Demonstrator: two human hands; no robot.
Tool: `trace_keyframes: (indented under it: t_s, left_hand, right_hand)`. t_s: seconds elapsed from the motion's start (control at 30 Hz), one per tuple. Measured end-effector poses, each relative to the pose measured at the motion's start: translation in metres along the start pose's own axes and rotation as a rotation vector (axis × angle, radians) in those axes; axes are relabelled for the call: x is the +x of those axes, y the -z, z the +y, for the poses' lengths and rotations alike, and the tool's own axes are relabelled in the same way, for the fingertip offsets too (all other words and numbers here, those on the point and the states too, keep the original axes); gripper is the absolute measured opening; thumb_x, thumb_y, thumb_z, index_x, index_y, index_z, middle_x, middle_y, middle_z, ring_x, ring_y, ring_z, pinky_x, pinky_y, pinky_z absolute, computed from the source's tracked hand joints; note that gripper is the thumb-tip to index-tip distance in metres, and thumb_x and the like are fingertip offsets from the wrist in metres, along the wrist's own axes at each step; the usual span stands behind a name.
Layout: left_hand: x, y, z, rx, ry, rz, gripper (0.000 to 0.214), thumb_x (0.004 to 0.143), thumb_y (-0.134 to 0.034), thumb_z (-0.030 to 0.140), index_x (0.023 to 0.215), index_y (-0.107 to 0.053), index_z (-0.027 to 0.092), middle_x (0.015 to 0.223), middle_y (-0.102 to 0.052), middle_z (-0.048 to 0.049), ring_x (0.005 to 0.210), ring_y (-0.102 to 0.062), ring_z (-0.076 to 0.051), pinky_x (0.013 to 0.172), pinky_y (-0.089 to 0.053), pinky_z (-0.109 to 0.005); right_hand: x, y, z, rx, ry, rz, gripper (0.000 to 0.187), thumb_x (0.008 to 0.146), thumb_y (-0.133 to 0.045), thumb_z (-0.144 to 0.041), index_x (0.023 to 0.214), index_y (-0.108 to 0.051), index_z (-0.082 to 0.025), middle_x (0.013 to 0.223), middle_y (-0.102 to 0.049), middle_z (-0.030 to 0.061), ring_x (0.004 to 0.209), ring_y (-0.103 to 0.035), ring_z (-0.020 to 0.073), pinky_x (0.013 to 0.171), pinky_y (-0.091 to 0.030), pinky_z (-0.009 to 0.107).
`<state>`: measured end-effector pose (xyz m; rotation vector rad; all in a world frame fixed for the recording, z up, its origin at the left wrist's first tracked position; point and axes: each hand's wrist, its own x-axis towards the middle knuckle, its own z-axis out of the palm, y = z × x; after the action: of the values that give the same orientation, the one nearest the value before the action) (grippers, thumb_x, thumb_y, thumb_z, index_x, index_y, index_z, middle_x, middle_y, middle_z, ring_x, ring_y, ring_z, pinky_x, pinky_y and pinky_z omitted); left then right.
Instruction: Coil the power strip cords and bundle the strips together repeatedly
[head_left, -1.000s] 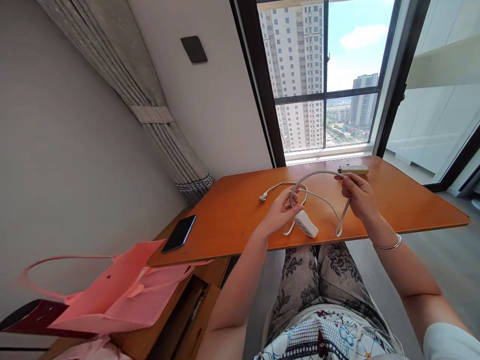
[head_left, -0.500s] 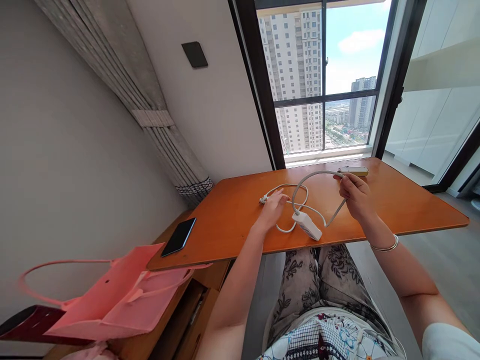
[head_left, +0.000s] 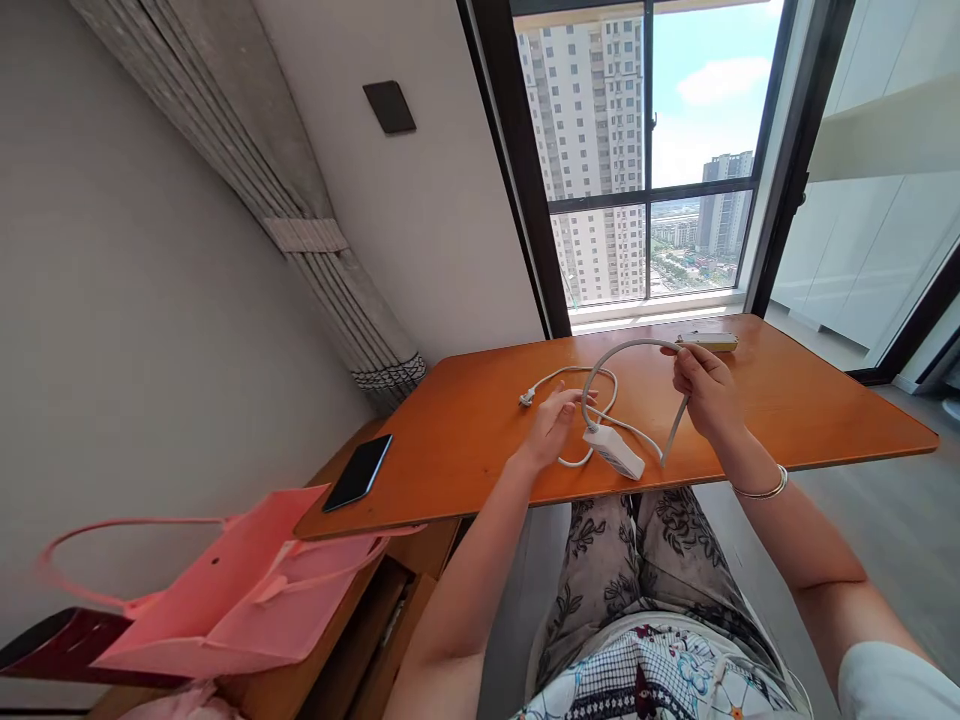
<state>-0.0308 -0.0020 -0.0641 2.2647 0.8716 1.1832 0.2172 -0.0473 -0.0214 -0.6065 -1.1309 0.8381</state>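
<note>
A white cord (head_left: 634, 343) rises in an arc from a white block that looks like a power strip (head_left: 615, 453), resting near the table's front edge. My right hand (head_left: 705, 390) pinches the cord at the top of this arc, above the table. From there the cord drops to the tabletop and runs left in loose loops to a plug (head_left: 526, 398). My left hand (head_left: 553, 425) is just left of the block, fingers stretched out beside the cord loops. Whether its fingertips touch the cord I cannot tell.
A phone (head_left: 358, 474) lies at the left end of the wooden table (head_left: 450, 440). Behind my right hand is a pale, flat object (head_left: 709, 342). A pink bag (head_left: 247, 590) stands left of the table, and a window (head_left: 645, 160) is beyond it.
My right hand has shifted slightly left with the cord. My left hand has moved right, away from the plug and toward the cord's arc.
</note>
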Motion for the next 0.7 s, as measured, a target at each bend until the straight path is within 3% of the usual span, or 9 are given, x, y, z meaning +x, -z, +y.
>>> trace_keyframes:
  t_s: [0.1,0.23,0.37,0.47,0.6,0.7]
  left_hand:
    - [-0.009,-0.018,0.026,-0.300,-0.008,-0.117,0.055,0.090,-0.045,0.067,0.096,-0.068,0.018,0.113,-0.074,-0.0142,0.109,-0.068,-0.028,0.104,-0.045,-0.047]
    - [-0.016,-0.036,0.042,-0.635,0.095,-0.136,0.040,0.088,-0.060,0.056,0.085,-0.061,0.017,0.104,-0.075,-0.0142,0.093,-0.072,-0.025,0.080,-0.054,-0.037]
    - [-0.017,-0.033,0.056,-0.831,0.067,0.035,0.039,0.087,-0.062,0.057,0.084,-0.057,0.018,0.090,-0.076,-0.0092,0.068,-0.069,-0.018,0.068,-0.055,-0.034]
    - [-0.014,-0.022,0.072,-0.822,0.028,0.229,0.035,0.084,-0.066,0.053,0.085,-0.055,0.019,0.096,-0.075,-0.0071,0.057,-0.063,-0.013,0.068,-0.056,-0.034]
    - [-0.013,-0.007,0.087,-0.727,-0.001,0.389,0.025,0.079,-0.070,0.040,0.084,-0.055,0.020,0.129,-0.066,-0.0089,0.081,-0.072,-0.018,0.071,-0.060,-0.033]
    - [-0.012,-0.001,0.085,-0.689,-0.019,0.432,0.019,0.078,-0.070,0.033,0.087,-0.058,0.022,0.138,-0.060,-0.0065,0.101,-0.071,-0.023,0.071,-0.061,-0.030]
  right_hand:
    - [0.003,-0.001,0.002,0.012,0.013,0.046,0.039,0.076,-0.075,-0.057,0.082,-0.071,-0.019,0.059,-0.032,-0.0057,0.052,-0.025,0.0076,0.048,-0.017,0.026]
    - [0.009,0.005,0.003,-0.031,0.026,0.081,0.040,0.077,-0.072,-0.059,0.085,-0.071,-0.020,0.059,-0.028,-0.0067,0.051,-0.024,0.0078,0.047,-0.018,0.025]
    - [0.009,0.011,0.011,-0.127,-0.032,-0.024,0.042,0.080,-0.068,-0.060,0.088,-0.069,-0.019,0.061,-0.033,-0.0065,0.051,-0.030,0.0075,0.048,-0.024,0.025]
    - [-0.004,0.014,0.026,-0.216,-0.123,-0.204,0.042,0.081,-0.067,-0.057,0.096,-0.068,-0.018,0.063,-0.043,-0.0054,0.054,-0.042,0.0090,0.052,-0.035,0.025]
    - [-0.036,0.019,0.058,-0.289,-0.242,-0.445,0.041,0.087,-0.062,-0.049,0.113,-0.061,-0.017,0.073,-0.055,-0.0017,0.070,-0.059,0.0144,0.067,-0.048,0.030]
    - [-0.057,0.024,0.078,-0.289,-0.253,-0.448,0.047,0.090,-0.056,-0.046,0.128,-0.049,-0.020,0.077,-0.053,-0.0036,0.065,-0.057,0.0131,0.064,-0.050,0.030]
